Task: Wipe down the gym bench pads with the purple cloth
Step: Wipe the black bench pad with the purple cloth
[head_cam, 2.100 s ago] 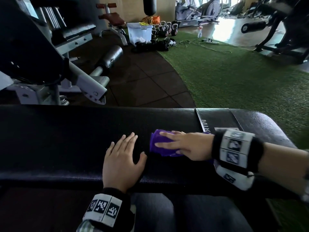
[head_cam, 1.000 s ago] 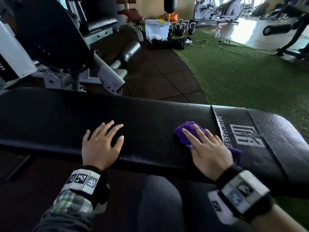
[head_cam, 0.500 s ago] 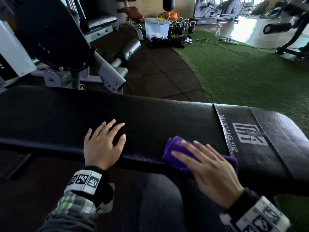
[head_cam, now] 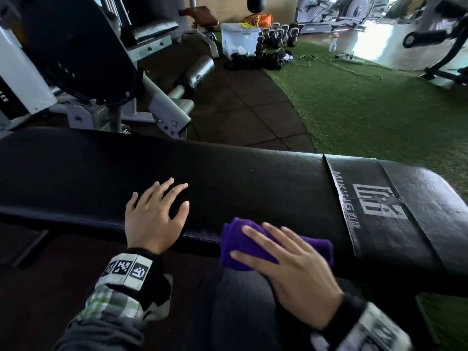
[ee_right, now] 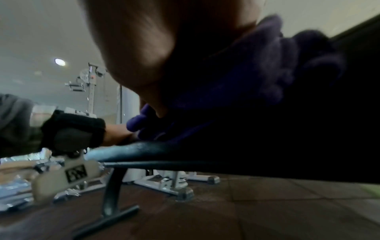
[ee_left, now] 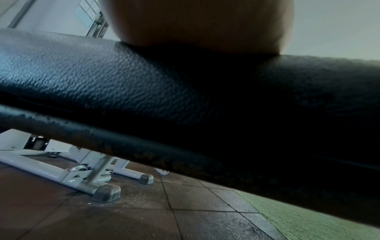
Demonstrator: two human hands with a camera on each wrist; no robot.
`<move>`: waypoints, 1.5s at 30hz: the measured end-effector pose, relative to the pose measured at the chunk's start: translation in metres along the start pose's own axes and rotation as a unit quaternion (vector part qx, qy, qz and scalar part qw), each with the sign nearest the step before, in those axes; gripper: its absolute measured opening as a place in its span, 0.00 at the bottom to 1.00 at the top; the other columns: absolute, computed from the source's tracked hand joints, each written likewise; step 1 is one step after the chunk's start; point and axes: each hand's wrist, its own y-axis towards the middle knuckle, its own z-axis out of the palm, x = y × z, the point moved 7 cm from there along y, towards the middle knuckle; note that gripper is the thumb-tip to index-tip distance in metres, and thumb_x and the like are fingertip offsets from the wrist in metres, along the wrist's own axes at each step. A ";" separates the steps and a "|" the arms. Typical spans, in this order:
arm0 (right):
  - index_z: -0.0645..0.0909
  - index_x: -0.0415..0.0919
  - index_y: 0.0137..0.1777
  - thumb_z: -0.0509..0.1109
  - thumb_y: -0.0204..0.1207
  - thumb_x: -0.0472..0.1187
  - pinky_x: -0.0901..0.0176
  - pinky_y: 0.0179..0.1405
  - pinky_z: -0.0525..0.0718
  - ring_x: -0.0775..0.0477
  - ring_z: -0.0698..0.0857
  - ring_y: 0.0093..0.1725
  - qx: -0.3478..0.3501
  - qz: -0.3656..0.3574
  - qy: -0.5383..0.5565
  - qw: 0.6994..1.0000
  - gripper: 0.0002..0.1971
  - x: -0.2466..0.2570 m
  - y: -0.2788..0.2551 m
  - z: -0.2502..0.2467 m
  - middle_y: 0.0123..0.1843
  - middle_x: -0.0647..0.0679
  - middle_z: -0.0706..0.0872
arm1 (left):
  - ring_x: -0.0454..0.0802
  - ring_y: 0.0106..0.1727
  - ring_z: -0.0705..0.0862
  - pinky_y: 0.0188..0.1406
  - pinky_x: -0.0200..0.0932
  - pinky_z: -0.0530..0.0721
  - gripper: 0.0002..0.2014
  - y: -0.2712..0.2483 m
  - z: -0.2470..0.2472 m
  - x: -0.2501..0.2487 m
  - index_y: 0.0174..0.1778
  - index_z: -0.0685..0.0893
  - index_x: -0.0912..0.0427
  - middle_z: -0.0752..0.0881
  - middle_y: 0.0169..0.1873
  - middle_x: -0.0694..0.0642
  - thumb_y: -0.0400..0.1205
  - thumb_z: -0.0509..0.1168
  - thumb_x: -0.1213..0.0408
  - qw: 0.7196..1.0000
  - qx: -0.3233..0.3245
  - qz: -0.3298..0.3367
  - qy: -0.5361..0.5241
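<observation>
- Pressing down with flat, spread fingers, the right hand (head_cam: pixel 293 272) pins a bunched purple cloth (head_cam: pixel 249 245) against the near rounded edge of a black gym bench pad (head_cam: pixel 253 178); no finger curls round the cloth, it is held by pressure alone.
- Seen from the right wrist, the cloth (ee_right: pixel 252 84) is thick and fluffy, folded into soft rolls under the palm, and drapes over the pad's front edge.
- The left hand (head_cam: pixel 154 216) lies flat and open on the pad's top, fingers slightly fanned, gripping nothing; it sits just beside the cloth, apart from it. The left wrist view shows the heel of that hand (ee_left: pixel 201 24) resting on the pad's grained, leather-like skin (ee_left: pixel 115 78).
- By judgement, the cloth is light, limp and grippy against the textured vinyl, so it is likely to bunch or roll if pushed too lightly; a broad flat palm over its middle should keep it spread.
- The pad looks firm but cushioned and smooth enough for the cloth to glide; its lower trim (ee_left: pixel 102 142) appears scuffed, so a cloth dragged there might snag.
- A printed logo panel (head_cam: pixel 377 206) sits on the pad, right of the cloth.
- Beyond the pad lie dark floor tiles (head_cam: pixel 243 115), green turf (head_cam: pixel 367 110), kettlebells (head_cam: pixel 278 36) and a clear storage bin (head_cam: pixel 239 41).
</observation>
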 end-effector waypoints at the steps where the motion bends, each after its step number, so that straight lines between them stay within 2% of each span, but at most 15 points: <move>1: 0.65 0.68 0.75 0.57 0.67 0.43 0.44 0.69 0.75 0.44 0.74 0.74 -0.017 0.009 0.002 1.000 0.34 -0.010 -0.008 -0.004 0.79 0.56 0.67 | 0.44 0.82 0.61 0.81 0.57 0.52 0.28 0.000 0.000 0.000 0.75 0.69 0.31 0.68 0.78 0.38 0.78 0.42 0.37 1.000 0.000 0.000 0.001; 4: 0.66 0.65 0.75 0.54 0.69 0.41 0.44 0.67 0.77 0.43 0.77 0.71 -0.036 0.093 0.029 0.995 0.32 -0.036 -0.006 -0.013 0.77 0.55 0.71 | 0.44 0.81 0.62 0.81 0.57 0.52 0.28 0.001 0.000 0.000 0.74 0.70 0.31 0.69 0.78 0.38 0.78 0.43 0.37 1.000 -0.002 -0.004 0.002; 7: 0.72 0.61 0.72 0.53 0.69 0.43 0.40 0.61 0.81 0.36 0.82 0.64 -0.024 0.157 0.032 0.987 0.29 -0.037 0.024 -0.013 0.72 0.48 0.78 | 0.44 0.81 0.62 0.81 0.57 0.53 0.28 0.001 0.000 0.000 0.74 0.71 0.31 0.69 0.78 0.38 0.78 0.43 0.37 1.000 -0.003 -0.007 0.001; 9: 0.73 0.60 0.72 0.53 0.69 0.45 0.39 0.60 0.81 0.34 0.81 0.64 -0.020 0.125 0.007 0.992 0.29 -0.023 0.041 -0.009 0.72 0.48 0.78 | 0.44 0.81 0.62 0.81 0.57 0.52 0.28 0.001 0.000 0.000 0.74 0.70 0.31 0.69 0.78 0.39 0.77 0.43 0.37 1.000 -0.002 -0.006 -0.002; 11: 0.67 0.63 0.75 0.54 0.70 0.45 0.41 0.65 0.78 0.36 0.77 0.70 -0.013 0.053 -0.024 0.998 0.31 -0.006 0.043 -0.002 0.77 0.51 0.71 | 0.44 0.81 0.62 0.81 0.57 0.52 0.28 0.001 0.000 0.000 0.74 0.70 0.31 0.69 0.78 0.39 0.77 0.44 0.37 1.000 -0.002 -0.004 -0.005; 14: 0.65 0.65 0.75 0.56 0.70 0.44 0.42 0.73 0.70 0.39 0.70 0.76 0.011 -0.063 -0.078 0.995 0.32 0.004 0.012 0.008 0.81 0.53 0.63 | 0.44 0.81 0.61 0.81 0.57 0.52 0.28 0.001 0.000 -0.001 0.74 0.70 0.31 0.69 0.78 0.39 0.78 0.43 0.38 1.000 -0.002 -0.001 0.000; 17: 0.68 0.63 0.74 0.55 0.69 0.43 0.41 0.73 0.63 0.41 0.66 0.78 0.013 -0.111 -0.169 0.979 0.31 -0.017 -0.036 0.016 0.81 0.55 0.63 | 0.44 0.82 0.61 0.81 0.57 0.51 0.28 0.000 0.000 0.000 0.75 0.69 0.31 0.68 0.78 0.39 0.79 0.42 0.38 1.000 0.000 0.001 -0.001; 22: 0.68 0.59 0.75 0.55 0.70 0.41 0.38 0.74 0.59 0.38 0.62 0.78 -0.006 -0.102 -0.219 0.970 0.31 -0.046 -0.072 0.016 0.81 0.55 0.63 | 0.44 0.82 0.59 0.81 0.57 0.50 0.29 0.000 0.002 0.000 0.75 0.69 0.32 0.67 0.79 0.39 0.78 0.41 0.38 1.000 0.002 0.001 -0.002; 28: 0.70 0.62 0.73 0.56 0.75 0.47 0.34 0.72 0.64 0.39 0.66 0.77 -0.018 -0.114 -0.188 0.975 0.25 0.022 0.008 0.028 0.82 0.55 0.59 | 0.45 0.82 0.59 0.81 0.58 0.50 0.30 0.000 0.002 -0.002 0.76 0.68 0.32 0.67 0.79 0.40 0.78 0.40 0.38 1.000 0.007 -0.001 0.001; 31: 0.65 0.62 0.76 0.68 0.71 0.50 0.33 0.75 0.54 0.38 0.57 0.81 0.024 -0.127 -0.190 0.973 0.32 0.047 0.039 0.039 0.84 0.54 0.48 | 0.44 0.83 0.58 0.81 0.58 0.50 0.30 0.000 0.003 0.000 0.77 0.66 0.32 0.65 0.80 0.39 0.78 0.39 0.37 1.000 0.018 0.003 0.010; 32: 0.65 0.63 0.76 0.68 0.71 0.50 0.33 0.75 0.54 0.38 0.57 0.81 0.030 -0.126 -0.194 0.972 0.32 0.046 0.040 0.038 0.84 0.54 0.48 | 0.44 0.83 0.58 0.81 0.57 0.49 0.30 0.000 0.004 0.001 0.77 0.65 0.32 0.65 0.80 0.39 0.78 0.38 0.37 1.000 0.021 0.003 0.009; 35: 0.72 0.63 0.71 0.55 0.75 0.46 0.36 0.74 0.63 0.39 0.66 0.77 0.011 -0.111 -0.185 0.976 0.24 0.023 0.013 0.026 0.81 0.56 0.60 | 0.44 0.83 0.57 0.82 0.57 0.48 0.30 -0.002 0.003 0.001 0.77 0.66 0.32 0.64 0.80 0.39 0.79 0.39 0.37 1.000 0.018 0.005 0.002; 37: 0.74 0.62 0.70 0.53 0.74 0.45 0.40 0.73 0.60 0.41 0.67 0.76 0.010 -0.105 -0.192 0.976 0.25 -0.002 -0.018 0.024 0.80 0.57 0.63 | 0.44 0.83 0.57 0.82 0.56 0.48 0.29 -0.002 0.003 0.001 0.77 0.66 0.32 0.65 0.80 0.39 0.79 0.39 0.37 1.000 0.014 0.006 -0.002; 41: 0.73 0.58 0.72 0.54 0.73 0.44 0.40 0.75 0.53 0.42 0.62 0.78 0.037 -0.094 -0.189 0.977 0.26 -0.024 -0.048 0.024 0.80 0.58 0.62 | 0.45 0.83 0.58 0.82 0.57 0.49 0.29 -0.002 0.003 0.001 0.77 0.67 0.33 0.66 0.80 0.40 0.80 0.40 0.38 1.000 0.010 0.007 -0.003; 45: 0.74 0.59 0.71 0.54 0.75 0.46 0.38 0.75 0.54 0.41 0.62 0.78 0.052 -0.102 -0.154 0.981 0.24 0.007 -0.012 0.033 0.81 0.56 0.61 | 0.44 0.83 0.58 0.82 0.58 0.49 0.29 -0.002 0.003 -0.002 0.77 0.67 0.33 0.65 0.80 0.40 0.80 0.40 0.38 1.000 0.015 0.008 -0.009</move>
